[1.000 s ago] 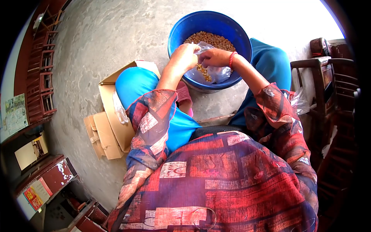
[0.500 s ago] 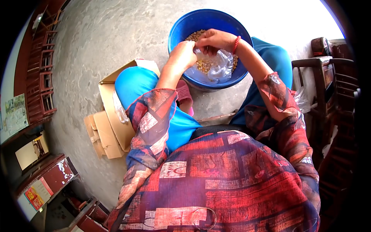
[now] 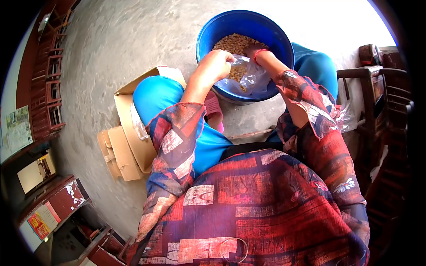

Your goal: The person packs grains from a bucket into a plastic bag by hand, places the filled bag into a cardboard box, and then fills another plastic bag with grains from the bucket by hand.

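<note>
A deep blue bucket (image 3: pixel 203 42) holds a heap of yellow-tan kernels (image 3: pixel 234 43) that look like dried corn. At the bucket's near side hangs a clear plastic bag (image 3: pixel 255 82) with some kernels inside. My left hand (image 3: pixel 217 63) is closed on the bag's upper edge, pinching it near the left rim. Down inside the bucket, my right hand (image 3: pixel 254 49), with a red beaded bracelet at the wrist, reaches into the heap beyond the bag. Its fingers are dark and mostly hidden among the kernels.
Folded cardboard (image 3: pixel 126 153) lies on the concrete floor (image 3: pixel 111 57) beside my left knee. On the right stands a dark wooden chair (image 3: pixel 370 88), with a crumpled plastic bag (image 3: pixel 347 119) near it. Wooden furniture (image 3: pixel 53 88) lines the left side.
My right hand has left the bag's mouth beside my left hand and gone right and down into the kernels. My left hand still holds the bag, slightly lower and to the right.
</note>
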Action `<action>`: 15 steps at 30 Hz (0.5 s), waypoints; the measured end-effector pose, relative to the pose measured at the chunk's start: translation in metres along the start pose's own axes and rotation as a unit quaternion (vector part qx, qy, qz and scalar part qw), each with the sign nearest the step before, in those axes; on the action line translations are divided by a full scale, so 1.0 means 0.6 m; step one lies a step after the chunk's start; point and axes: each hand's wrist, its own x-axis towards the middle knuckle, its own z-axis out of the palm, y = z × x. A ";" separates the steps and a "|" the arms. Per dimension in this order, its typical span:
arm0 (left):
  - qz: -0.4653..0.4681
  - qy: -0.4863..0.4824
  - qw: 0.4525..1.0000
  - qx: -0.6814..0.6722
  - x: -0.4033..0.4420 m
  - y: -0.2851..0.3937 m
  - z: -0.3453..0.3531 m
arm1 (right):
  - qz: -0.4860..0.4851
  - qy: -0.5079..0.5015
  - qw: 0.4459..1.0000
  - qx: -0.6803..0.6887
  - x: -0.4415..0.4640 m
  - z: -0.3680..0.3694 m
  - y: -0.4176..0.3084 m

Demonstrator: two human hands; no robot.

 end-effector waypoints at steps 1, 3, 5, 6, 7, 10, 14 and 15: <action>0.015 0.005 1.000 0.003 0.001 -0.002 0.000 | -0.001 -0.023 0.998 0.061 0.019 0.018 0.007; 0.029 0.009 1.000 0.005 -0.001 -0.002 0.002 | 0.012 -0.040 0.996 0.074 0.029 0.030 0.012; 0.029 0.014 0.999 0.002 0.000 0.001 0.003 | 0.043 -0.070 0.991 0.102 0.030 0.026 0.016; 0.029 0.014 0.999 0.001 0.001 0.001 0.003 | 0.057 -0.085 0.988 0.116 0.027 0.022 0.016; 0.031 0.013 0.999 0.004 0.002 0.000 0.003 | 0.065 -0.093 0.986 0.123 0.016 0.008 0.009; 0.030 0.017 0.999 0.003 0.003 -0.002 0.004 | 0.055 -0.056 0.972 0.220 -0.074 -0.093 -0.052; 0.048 0.070 0.996 0.009 0.006 -0.012 0.006 | 0.040 -0.013 0.871 0.489 -0.118 -0.136 -0.069; 0.049 0.070 0.996 0.009 0.006 -0.010 0.003 | 0.040 -0.012 0.871 0.489 -0.121 -0.138 -0.070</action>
